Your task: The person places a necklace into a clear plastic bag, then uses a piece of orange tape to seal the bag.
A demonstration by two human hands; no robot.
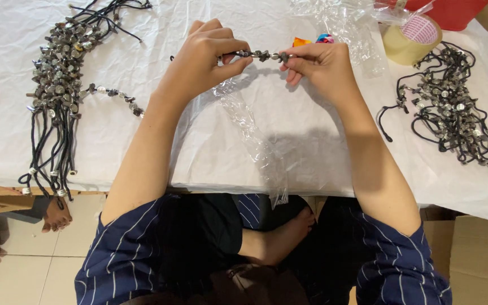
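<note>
Both hands pinched 1 beaded cord (261, 55) taut above the white-covered bench (312, 141): left hand (201, 56) and right hand (320, 65) each closed on an end. Crinkled clear plastic (249, 130) lay beneath; knobbly cord bundles (57, 73) flanked them.

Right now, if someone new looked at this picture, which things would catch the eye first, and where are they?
At top centre, the left hand and right hand stretch a short strand of dark metallic beads between them, above a white plastic-covered table. A long bundle of beaded black cords lies at the left and hangs over the table's near edge. A tangled heap of similar cords lies at the right, below a tan tape roll.
</note>
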